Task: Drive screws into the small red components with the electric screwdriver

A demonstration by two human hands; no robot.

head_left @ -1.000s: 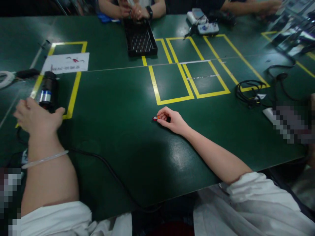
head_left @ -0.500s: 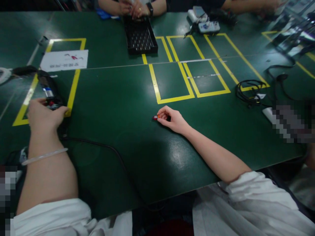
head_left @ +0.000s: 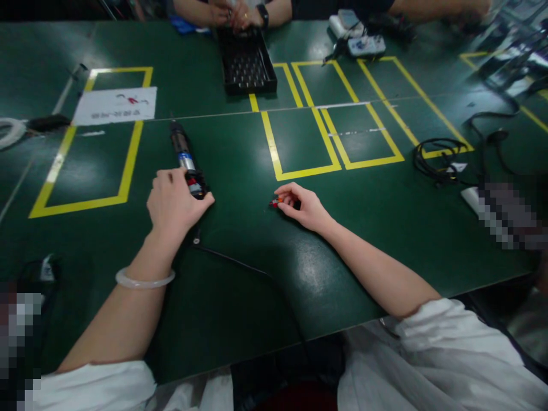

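My left hand point(head_left: 175, 200) is wrapped round an electric screwdriver point(head_left: 184, 154), a dark tool with a blue and silver band and a thin bit pointing away from me. A black cord point(head_left: 240, 264) runs from its rear end across the green table point(head_left: 222, 319) to the front edge. Over the middle of the table, my right hand point(head_left: 302, 205) pinches a small red and orange piece point(head_left: 276, 202) between thumb and fingers. Its exact kind is too small to make out. The rest of the right hand's fingers are curled.
Yellow tape rectangles point(head_left: 308, 169) mark the table. A white printed sheet point(head_left: 115, 107) lies at left, a black tray point(head_left: 250, 88) with rows of small pieces at the back before another person's hands point(head_left: 244, 16). A coiled black cable point(head_left: 439, 157) sits at right.
My left hand has carried the screwdriver to the right, out of the left tape rectangle toward the middle, its cord shifting along. My right hand stays nearly still with the small piece.
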